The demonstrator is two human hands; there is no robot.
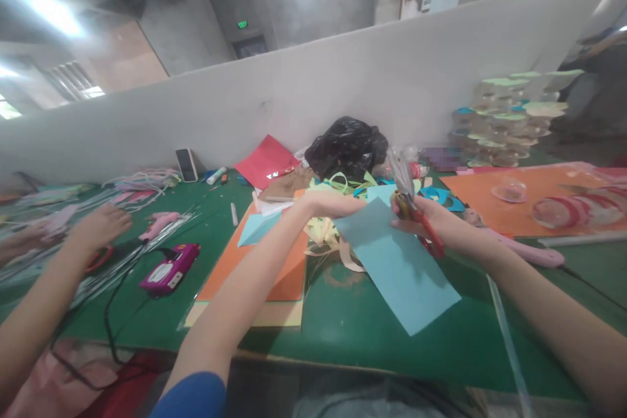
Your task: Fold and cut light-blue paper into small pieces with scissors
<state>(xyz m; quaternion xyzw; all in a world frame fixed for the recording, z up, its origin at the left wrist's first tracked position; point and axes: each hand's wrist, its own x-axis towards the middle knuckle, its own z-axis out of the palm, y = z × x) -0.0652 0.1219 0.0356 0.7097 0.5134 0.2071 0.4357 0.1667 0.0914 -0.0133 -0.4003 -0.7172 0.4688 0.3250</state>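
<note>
Right hand [435, 219] grips red-and-yellow-handled metal scissors [430, 234], blades pointing far. Light-blue rectangular paper sheet [399, 271] just to its left, long axis far-left to near-right. Left hand [336, 204] at far end, fingers hidden, can't tell grip.

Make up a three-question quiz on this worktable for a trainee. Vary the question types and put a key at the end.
1. What does the right hand hold?
A) a black bag
B) the scissors
C) a phone

2. True or false: the pink glue gun lies at the left end of the view, beyond the other person's arm.

3. Fill in the colour: the sheet of paper between the left hand and the right hand is ______.

Key
1. B.
2. False: a pink glue gun lies on the green table to the right, beside the right forearm, and another lies inward of the other person's hand.
3. Light blue.
</note>
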